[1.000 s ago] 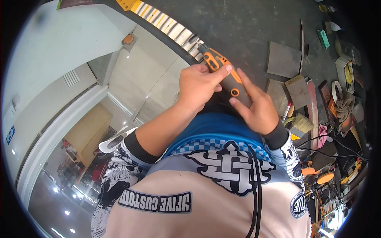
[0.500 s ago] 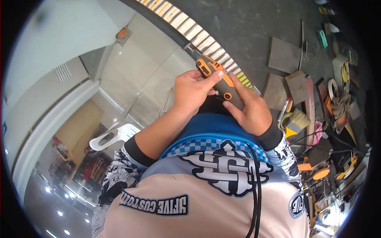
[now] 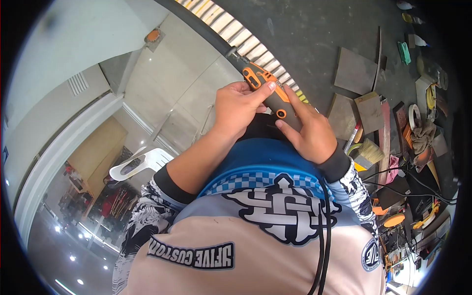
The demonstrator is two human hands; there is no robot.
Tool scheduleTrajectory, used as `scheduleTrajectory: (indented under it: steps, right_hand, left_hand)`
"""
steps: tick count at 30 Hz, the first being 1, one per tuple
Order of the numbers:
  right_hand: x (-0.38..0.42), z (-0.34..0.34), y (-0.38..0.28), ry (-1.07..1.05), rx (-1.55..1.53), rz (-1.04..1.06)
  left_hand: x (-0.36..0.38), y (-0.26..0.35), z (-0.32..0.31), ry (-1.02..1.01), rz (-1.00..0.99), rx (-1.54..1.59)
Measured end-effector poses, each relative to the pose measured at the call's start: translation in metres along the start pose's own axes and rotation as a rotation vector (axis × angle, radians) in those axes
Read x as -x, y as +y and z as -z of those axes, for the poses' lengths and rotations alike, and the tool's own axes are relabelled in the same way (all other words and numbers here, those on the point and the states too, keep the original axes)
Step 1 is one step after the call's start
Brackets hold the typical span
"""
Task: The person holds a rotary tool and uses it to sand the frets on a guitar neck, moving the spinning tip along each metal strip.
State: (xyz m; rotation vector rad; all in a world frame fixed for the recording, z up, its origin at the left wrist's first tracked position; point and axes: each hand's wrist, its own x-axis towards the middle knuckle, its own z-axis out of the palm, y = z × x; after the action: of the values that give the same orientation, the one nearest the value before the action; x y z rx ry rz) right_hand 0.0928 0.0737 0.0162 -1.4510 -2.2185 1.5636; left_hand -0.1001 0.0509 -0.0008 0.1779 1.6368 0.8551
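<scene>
An orange and black rotary tool (image 3: pixel 276 102) is held between both hands, its narrow nose pointing up and left with a small dark tip at the end. My left hand (image 3: pixel 235 109) is closed around the front part, thumb pressed on the orange side of the body. Around the rear half, my right hand (image 3: pixel 315 136) has its fingers along the far side and its thumb near the round orange cap. The palm side of each hand is hidden. Below the tool is my blue and beige shirt (image 3: pixel 265 162).
On the dark worktop (image 3: pixel 300 34) at right lie flat plates (image 3: pixel 355 71), a paintbrush (image 3: pixel 369 153), a marker (image 3: pixel 352 136), a tape roll (image 3: pixel 414 114) and a crumpled cloth (image 3: pixel 422 136). A row of pale slats (image 3: pixel 246 42) lines its edge. A white plastic chair (image 3: pixel 140 166) stands at left.
The tool has shifted slightly up and left at its nose, and its tip shows a little higher. Both hands keep nearly the same grip. The view has moved slightly.
</scene>
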Motion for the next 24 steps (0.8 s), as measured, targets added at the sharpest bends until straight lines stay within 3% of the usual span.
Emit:
scheduleTrajectory:
  steps: [24]
  right_hand:
    - [-0.007,0.019,0.014,0.051,-0.072,-0.030]
  left_hand:
    - [-0.015,0.020,-0.026,-0.014,0.008,-0.112]
